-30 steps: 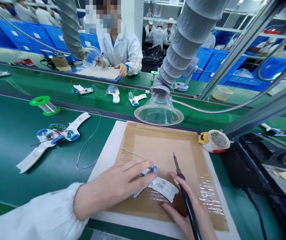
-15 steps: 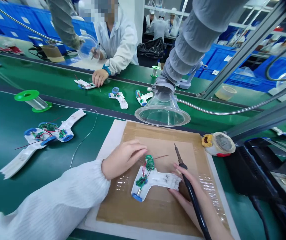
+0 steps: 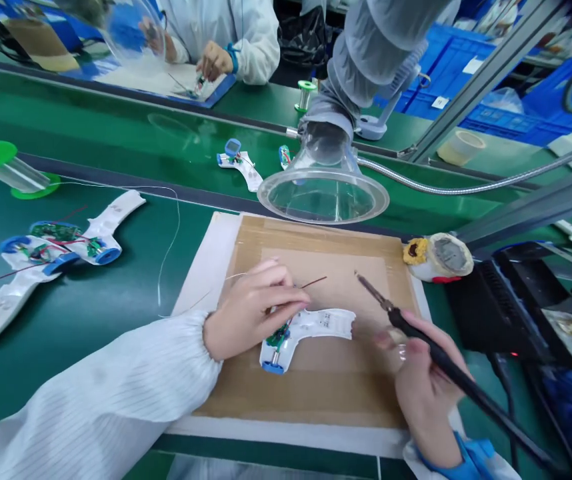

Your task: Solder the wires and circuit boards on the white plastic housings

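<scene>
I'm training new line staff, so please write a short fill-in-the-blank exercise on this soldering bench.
The right hand holds a ____ by its handle.
The left hand lies over a white plastic piece that carries a green ____.
A clear ____ on a grey duct hangs above the far edge of the brown cardboard mat.

Missing words: soldering iron; circuit board; fume hood.

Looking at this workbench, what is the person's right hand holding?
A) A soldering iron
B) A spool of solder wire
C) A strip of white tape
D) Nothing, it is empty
A: the right hand grips the black handle of a soldering iron, with its thin metal tip pointing forward over the brown work mat.
</scene>
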Demonstrator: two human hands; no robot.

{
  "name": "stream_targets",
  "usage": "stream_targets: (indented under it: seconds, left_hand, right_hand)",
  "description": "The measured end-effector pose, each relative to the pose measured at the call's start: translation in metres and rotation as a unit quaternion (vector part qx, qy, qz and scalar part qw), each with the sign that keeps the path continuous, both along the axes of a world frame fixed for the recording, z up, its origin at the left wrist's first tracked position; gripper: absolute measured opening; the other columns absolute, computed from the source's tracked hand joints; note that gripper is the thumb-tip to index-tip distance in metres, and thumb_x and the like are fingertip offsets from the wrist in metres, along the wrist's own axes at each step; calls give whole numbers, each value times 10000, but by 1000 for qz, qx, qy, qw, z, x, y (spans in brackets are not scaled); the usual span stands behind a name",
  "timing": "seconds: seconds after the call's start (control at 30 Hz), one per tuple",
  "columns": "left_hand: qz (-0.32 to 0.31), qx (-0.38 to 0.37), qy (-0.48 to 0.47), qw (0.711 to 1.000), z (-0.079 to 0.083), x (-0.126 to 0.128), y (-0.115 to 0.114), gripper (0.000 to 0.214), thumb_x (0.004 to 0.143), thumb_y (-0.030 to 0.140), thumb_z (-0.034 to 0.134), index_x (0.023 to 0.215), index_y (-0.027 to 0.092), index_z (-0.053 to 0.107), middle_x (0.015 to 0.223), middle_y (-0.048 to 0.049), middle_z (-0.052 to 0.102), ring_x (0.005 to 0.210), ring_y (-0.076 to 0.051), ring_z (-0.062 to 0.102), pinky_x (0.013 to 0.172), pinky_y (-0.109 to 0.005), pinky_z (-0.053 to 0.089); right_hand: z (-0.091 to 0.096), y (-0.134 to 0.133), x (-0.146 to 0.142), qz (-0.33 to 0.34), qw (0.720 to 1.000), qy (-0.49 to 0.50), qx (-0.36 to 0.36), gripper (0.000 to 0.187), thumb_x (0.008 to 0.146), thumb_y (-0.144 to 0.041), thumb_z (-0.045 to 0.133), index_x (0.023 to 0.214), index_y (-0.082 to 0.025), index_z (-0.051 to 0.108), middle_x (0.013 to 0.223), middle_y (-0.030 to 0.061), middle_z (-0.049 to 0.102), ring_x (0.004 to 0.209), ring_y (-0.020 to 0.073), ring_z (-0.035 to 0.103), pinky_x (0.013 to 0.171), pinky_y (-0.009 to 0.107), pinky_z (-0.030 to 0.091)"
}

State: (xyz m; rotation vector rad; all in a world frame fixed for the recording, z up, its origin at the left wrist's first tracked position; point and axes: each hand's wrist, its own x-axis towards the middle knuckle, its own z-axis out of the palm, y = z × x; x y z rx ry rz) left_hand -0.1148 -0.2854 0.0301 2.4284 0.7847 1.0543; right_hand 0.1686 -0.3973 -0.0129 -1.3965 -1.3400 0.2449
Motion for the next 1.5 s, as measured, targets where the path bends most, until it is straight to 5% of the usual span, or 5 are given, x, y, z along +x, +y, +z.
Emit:
stream_targets:
  seconds: [0.1,0.17,0.33,0.6,1.5]
  left_hand:
    - [-4,-25,-4,1000,-11,10,-6,168,1113,202,698,994,218,817,824,20,638,798,-154,641,1228,-524,555]
    - [-5,-36,-9,999,-16,10,-7,159,1097,206,715,972,220,811,819,14,642,808,-166,640,1170,-493,576]
    - [-12,-40,-12,999,-21,10,-2,130,1078,197,738,974,225,810,816,19,650,785,-160,627,1145,-463,566]
    - [-17,-25,3,1000,-23,18,-3,171,1110,210,696,988,219,815,855,-8,662,839,-179,640,1021,-412,580]
    - [1,0,-4,1000,-24,24,-3,160,1113,204,705,980,205,795,922,-20,643,860,-179,605,934,-373,540]
  right_hand:
    - [0,-15,-2,-41,995,65,65,342,1134,-476,649,995,-223,833,784,17,784,476,125,627,456,279,490]
    - [0,-23,-5,-35,997,51,50,307,1123,-434,668,955,-229,824,733,9,753,457,125,589,427,280,441]
    - [3,-30,-8,40,998,-36,-10,188,1112,-363,690,1050,-256,831,820,16,804,588,155,700,584,308,588]
    - [5,-28,-7,41,996,-63,-38,190,1110,-386,692,1057,-269,832,824,15,809,594,160,717,639,321,639]
    - [12,-24,-9,62,996,-63,-13,193,1135,-355,663,1078,-257,820,817,12,796,613,160,710,591,314,587]
